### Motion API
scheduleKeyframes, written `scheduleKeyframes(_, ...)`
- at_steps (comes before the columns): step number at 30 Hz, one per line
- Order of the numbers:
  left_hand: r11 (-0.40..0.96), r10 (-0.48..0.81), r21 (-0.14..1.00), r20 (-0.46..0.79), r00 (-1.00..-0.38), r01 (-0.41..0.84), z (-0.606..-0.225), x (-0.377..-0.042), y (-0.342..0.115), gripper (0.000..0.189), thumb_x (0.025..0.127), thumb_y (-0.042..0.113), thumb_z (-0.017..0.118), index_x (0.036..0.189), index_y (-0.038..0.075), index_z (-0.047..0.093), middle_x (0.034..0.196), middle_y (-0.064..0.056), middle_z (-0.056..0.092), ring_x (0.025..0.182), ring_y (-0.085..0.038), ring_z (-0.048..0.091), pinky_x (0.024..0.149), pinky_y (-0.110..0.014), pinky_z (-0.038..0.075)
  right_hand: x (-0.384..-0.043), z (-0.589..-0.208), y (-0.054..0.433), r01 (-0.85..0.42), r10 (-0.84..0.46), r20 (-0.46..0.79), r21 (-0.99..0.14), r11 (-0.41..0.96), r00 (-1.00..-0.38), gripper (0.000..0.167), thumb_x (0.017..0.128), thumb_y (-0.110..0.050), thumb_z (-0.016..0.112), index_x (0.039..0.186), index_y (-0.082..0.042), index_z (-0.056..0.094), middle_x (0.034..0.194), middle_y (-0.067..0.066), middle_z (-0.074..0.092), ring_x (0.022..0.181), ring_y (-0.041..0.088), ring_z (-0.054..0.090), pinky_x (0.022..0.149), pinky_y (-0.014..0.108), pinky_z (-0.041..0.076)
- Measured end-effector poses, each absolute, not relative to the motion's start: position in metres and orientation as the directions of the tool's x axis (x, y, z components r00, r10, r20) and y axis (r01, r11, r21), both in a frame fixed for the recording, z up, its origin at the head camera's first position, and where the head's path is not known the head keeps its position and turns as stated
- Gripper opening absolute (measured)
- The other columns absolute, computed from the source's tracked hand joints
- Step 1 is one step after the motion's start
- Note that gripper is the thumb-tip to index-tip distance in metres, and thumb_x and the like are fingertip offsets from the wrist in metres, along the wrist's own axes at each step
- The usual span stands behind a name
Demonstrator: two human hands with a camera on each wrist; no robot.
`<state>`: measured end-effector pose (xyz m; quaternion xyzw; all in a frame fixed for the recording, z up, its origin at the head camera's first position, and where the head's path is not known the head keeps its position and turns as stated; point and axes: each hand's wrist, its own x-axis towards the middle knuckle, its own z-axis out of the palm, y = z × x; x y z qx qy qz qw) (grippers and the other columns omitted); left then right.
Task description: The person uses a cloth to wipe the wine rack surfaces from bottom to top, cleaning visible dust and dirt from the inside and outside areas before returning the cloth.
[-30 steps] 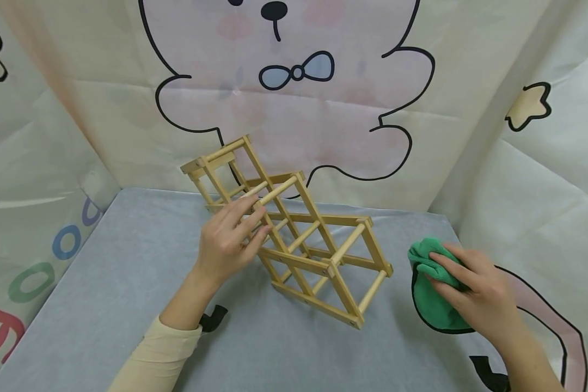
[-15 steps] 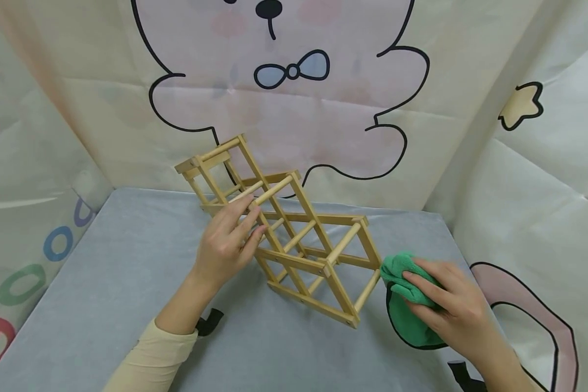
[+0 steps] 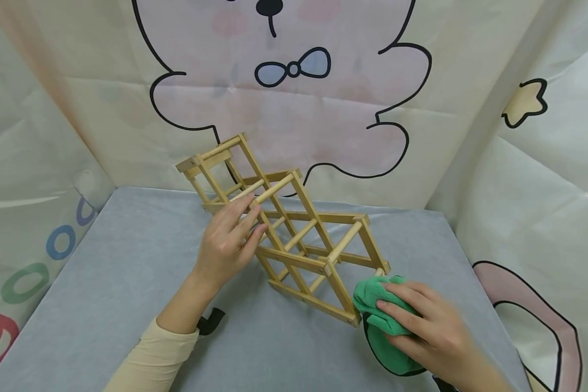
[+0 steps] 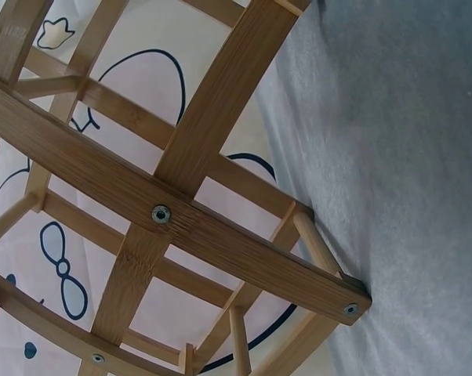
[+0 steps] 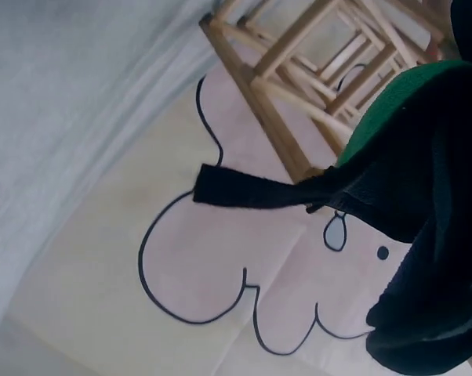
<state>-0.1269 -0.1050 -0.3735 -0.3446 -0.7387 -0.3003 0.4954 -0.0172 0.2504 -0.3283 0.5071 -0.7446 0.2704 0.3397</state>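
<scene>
A folding wooden rack [image 3: 296, 260] of slats and round dowels stands tilted on the table in the head view. My left hand [image 3: 225, 245] grips its near side around an upper dowel. In the left wrist view the rack's screwed slats [image 4: 220, 243] fill much of the frame, and the hand is almost wholly out of it. My right hand [image 3: 431, 321] holds a bunched green cloth [image 3: 382, 302] with a dark edge against the rack's lower right end, covering the lowest dowel there. The right wrist view shows the green cloth [image 5: 404, 94] and its black underside beside the rack [image 5: 255, 102].
A light blue-grey cloth covers the table [image 3: 127, 261]. Printed fabric walls [image 3: 294, 114] with cartoon drawings stand behind and at both sides. A black strap [image 5: 252, 188] sticks out in the right wrist view, and another black strap end [image 3: 210, 321] hangs by the left wrist.
My right hand has brought the green cloth leftward and down, from apart from the rack onto its lower right end. The left hand and the rack have stayed in place.
</scene>
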Motion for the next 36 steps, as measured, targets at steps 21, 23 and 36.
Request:
scheduleKeyframes(21,0.587,0.203,0.098,0.943,-0.263,0.803,-0.374,-0.127,-0.106,0.034,0.103,0.021,0.07,0.118,-0.01,0.074,0.128,-0.027,0.068,0.109,-0.045,0.069,0.088,-0.058,0.059,-0.032,-0.354,0.275,-0.833,-0.553,0.734,-0.032,0.552,-0.395,0.047,0.111,-0.039,0.053,0.104,-0.001,0.08,0.112,0.021,0.074,0.093,0.033,0.064,0.1,0.015,0.047)
scheduleKeyframes(23,0.587,0.201,0.097,0.944,-0.261,0.804,-0.374,-0.128,-0.105,0.034,0.103,0.021,0.07,0.118,-0.01,0.074,0.128,-0.027,0.068,0.109,-0.045,0.069,0.088,-0.057,0.059,-0.035,-0.354,0.279,-0.825,-0.54,0.735,-0.046,0.563,-0.41,0.047,0.11,-0.039,0.054,0.104,0.0,0.08,0.112,0.022,0.074,0.094,0.032,0.064,0.101,0.013,0.046)
scheduleKeyframes(36,0.593,0.194,0.082,0.951,-0.241,0.801,-0.374,-0.129,-0.106,0.032,0.103,0.019,0.07,0.117,-0.009,0.075,0.125,-0.027,0.07,0.108,-0.045,0.07,0.087,-0.056,0.06,-0.05,-0.352,0.282,-0.862,-0.511,0.763,-0.117,0.494,-0.396,0.043,0.108,-0.033,0.06,0.103,0.005,0.079,0.109,0.027,0.072,0.102,0.024,0.063,0.1,0.013,0.045)
